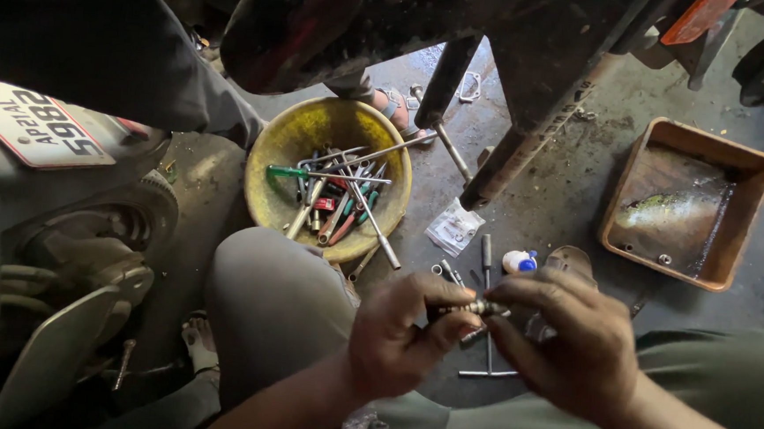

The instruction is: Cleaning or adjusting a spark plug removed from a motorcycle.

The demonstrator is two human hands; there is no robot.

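Down on the floor (568, 199), the bowl (291, 138) full of tools (341, 194) sits left of the tray (746, 188), a plastic bag (454, 228) between them, the T-handle wrench (490, 274) nearer, the hands just in front of it.

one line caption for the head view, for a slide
Both hands, left hand and right hand, grip a small metal part above a yellow bowl of tools on a workshop floor.

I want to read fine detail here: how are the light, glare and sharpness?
Head view: dim overall, upper and left edges in deep shadow; the yellow bowl is well lit and sharp; glare on the liquid in the brown tray; left hand and right hand slightly soft; edges bow from the wide lens.
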